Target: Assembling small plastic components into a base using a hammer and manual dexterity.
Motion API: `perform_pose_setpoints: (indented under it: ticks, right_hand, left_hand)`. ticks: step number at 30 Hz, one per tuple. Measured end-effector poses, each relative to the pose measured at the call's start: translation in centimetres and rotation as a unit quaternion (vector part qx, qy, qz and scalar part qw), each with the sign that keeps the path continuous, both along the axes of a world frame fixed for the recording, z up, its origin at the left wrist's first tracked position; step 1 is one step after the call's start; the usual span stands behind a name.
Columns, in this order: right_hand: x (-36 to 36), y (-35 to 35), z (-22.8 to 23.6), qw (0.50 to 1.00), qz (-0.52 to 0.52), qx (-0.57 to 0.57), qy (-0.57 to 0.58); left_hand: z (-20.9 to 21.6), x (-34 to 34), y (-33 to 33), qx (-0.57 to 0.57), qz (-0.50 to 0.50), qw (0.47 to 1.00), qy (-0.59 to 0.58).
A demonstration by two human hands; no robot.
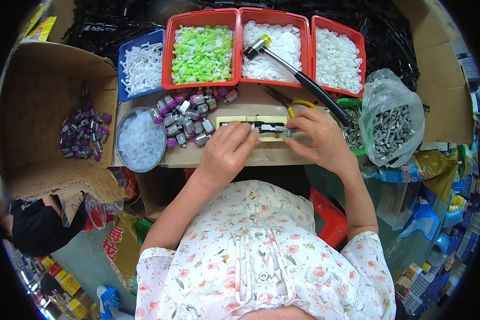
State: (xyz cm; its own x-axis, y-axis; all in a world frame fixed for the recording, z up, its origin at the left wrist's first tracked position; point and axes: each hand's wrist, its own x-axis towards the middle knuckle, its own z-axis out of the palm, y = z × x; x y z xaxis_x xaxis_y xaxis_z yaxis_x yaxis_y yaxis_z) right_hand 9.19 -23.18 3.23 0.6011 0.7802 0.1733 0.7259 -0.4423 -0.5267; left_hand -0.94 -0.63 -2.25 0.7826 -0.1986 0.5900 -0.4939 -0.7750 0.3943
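Both hands work at a narrow cream-coloured holder (239, 119) with a dark inner strip, lying on the cardboard-covered table. My left hand (224, 154) rests on its left part, fingers closed and pressed together; what they hold, if anything, is hidden. A light grey elongated part (271, 128) lies along the holder between the hands. At its right end my right hand (325, 143) pinches a small grey piece (288, 133) between thumb and fingers. Yellow-handled pliers (298, 103) lie just beyond that hand. Left of the holder sits a pile of metal-and-purple parts (189, 120).
Three red bins (167, 58) and a blue bin (124, 88) of small plastic pieces line the back. A hammer (282, 64) lies across them. A round bowl (117, 152) and cardboard box (37, 128) stand left; a bag of screws (392, 128) sits right. Another person (42, 226) is lower left.
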Motion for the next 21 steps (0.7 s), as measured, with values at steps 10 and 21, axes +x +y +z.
perform_pose_setpoints:
  ticks: [10, 21]
  right_hand:
    - [0.7, 1.0, -1.3, 1.0, 0.026, 0.003, 0.014]
    - [0.0, 1.9, -0.8, 0.999, 0.031, -0.016, 0.007]
  left_hand:
    - [-1.7, -0.5, -0.5, 0.033, -0.005, 0.999, -0.002]
    - [-1.9, -0.6, -0.5, 0.021, -0.002, 1.0, -0.009]
